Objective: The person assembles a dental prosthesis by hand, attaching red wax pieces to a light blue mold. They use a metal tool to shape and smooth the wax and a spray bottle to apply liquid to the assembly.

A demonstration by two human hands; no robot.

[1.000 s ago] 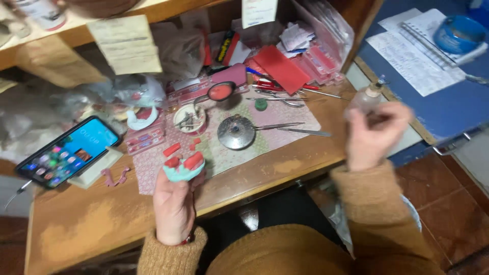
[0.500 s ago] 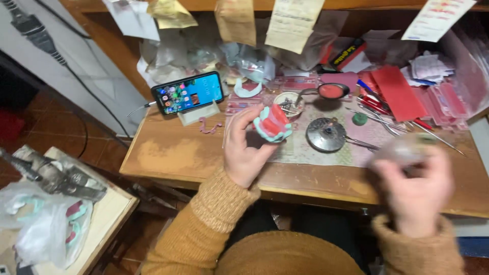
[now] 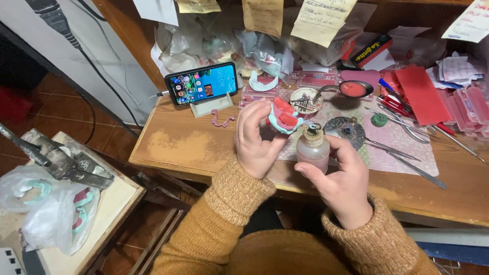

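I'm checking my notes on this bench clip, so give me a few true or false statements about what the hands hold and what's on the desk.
1. The left hand holds a teal and red dental model. True.
2. The right hand holds a pair of scissors. False: it holds a small frosted bottle, upright.
3. The phone lies flat with a dark screen. False: it stands propped on a stand, screen lit.
4. Metal tools lie on the mat right of the hands. True.
5. The bottle stands on the desk. False: it is held above the desk edge.
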